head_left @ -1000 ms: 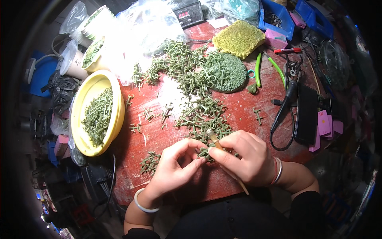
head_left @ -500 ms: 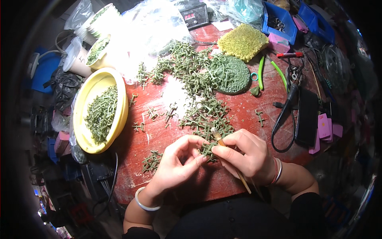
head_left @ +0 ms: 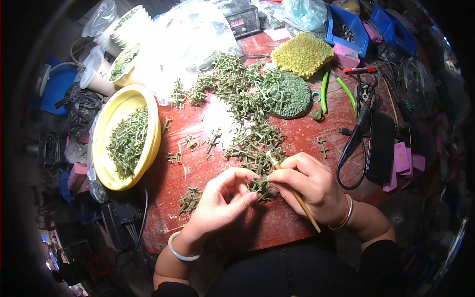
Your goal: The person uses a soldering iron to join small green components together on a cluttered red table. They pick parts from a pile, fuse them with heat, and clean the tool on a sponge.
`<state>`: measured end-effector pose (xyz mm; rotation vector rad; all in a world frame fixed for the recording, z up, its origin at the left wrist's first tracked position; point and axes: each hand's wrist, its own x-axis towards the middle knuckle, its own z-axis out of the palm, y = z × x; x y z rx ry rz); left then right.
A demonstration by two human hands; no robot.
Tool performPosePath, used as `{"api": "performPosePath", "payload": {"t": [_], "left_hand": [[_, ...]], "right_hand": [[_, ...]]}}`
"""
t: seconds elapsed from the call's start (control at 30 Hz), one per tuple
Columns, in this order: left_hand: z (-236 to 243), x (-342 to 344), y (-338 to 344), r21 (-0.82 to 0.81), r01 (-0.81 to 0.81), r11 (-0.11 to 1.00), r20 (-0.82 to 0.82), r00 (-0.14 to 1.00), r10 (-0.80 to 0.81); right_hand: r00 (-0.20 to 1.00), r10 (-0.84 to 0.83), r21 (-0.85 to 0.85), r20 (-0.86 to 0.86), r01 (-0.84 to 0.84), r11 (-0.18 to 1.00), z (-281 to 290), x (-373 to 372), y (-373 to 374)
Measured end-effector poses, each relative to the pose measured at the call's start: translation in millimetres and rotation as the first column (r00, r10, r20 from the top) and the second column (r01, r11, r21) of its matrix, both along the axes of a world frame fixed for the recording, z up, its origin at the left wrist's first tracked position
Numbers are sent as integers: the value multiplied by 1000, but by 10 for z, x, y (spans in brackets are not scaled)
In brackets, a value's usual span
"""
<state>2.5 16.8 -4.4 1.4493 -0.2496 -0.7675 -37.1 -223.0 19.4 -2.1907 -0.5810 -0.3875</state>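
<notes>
My left hand (head_left: 222, 200) is closed in a pinch on a small green branched piece (head_left: 259, 186) near the table's front. In my right hand (head_left: 309, 185) is a thin wooden-handled brush (head_left: 303, 205), its pale collar end pointing away from me toward the pile. The right fingertips are close beside the green piece; whether they touch it I cannot tell. Just beyond both hands lies a long heap of similar green pieces (head_left: 255, 141). A smaller cluster (head_left: 189, 200) lies left of my left hand.
A yellow basin (head_left: 154, 129) of green pieces stands at the left. Beyond the heap are a round green pad (head_left: 294, 94) and a yellow sponge-like block (head_left: 303, 53). Green-handled pliers (head_left: 324, 94), a corded black hand tool (head_left: 361, 121) and pink blocks (head_left: 403, 157) lie right. Blue bins (head_left: 349, 29) stand behind.
My right hand has shifted slightly right and turned the brush, its handle end moving right and up. My left hand stays nearly in place with the green piece.
</notes>
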Motion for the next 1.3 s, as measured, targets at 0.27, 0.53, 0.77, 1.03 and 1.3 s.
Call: {"api": "performPosePath", "payload": {"t": [0.27,0.53,0.77,1.03,1.3], "left_hand": [[-24,26,10,-34,-6,999,-13,1000,6],[-33,36,30,24,52,998,57,997,-54],[68,95,57,49,130,990,-41,991,-128],[56,111,65,-147,-43,988,-200,980,13],[-4,112,103,-191,5,982,-210,977,-45]], "right_hand": [[999,-3,9,-36,4,1000,18,5,-37],[993,-15,83,-119,25,996,-27,16,-21],[987,24,178,-162,5,984,-63,137,-129],[988,-137,-68,-66,133,989,1,98,-95],[984,78,276,-160,-31,961,66,64,-131]]}}
